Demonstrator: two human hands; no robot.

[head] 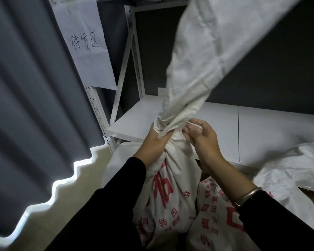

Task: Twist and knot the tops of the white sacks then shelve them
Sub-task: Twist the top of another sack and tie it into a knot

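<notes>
A white sack with red print (168,192) stands on the floor in front of me. Its neck is gathered and twisted, and the long loose top (203,57) rises up and to the right out of view. My left hand (155,140) grips the twisted neck from the left. My right hand (198,133) pinches the cloth at the neck from the right. A second printed white sack (214,214) leans against the first, below my right forearm. The white shelf board (261,127) lies just behind the sacks.
A white metal shelf upright (101,120) stands left of the board, with a paper sign (87,42) hanging on it. A grey curtain (25,87) fills the left side. Crumpled white sacking (301,167) lies at the right on the shelf edge.
</notes>
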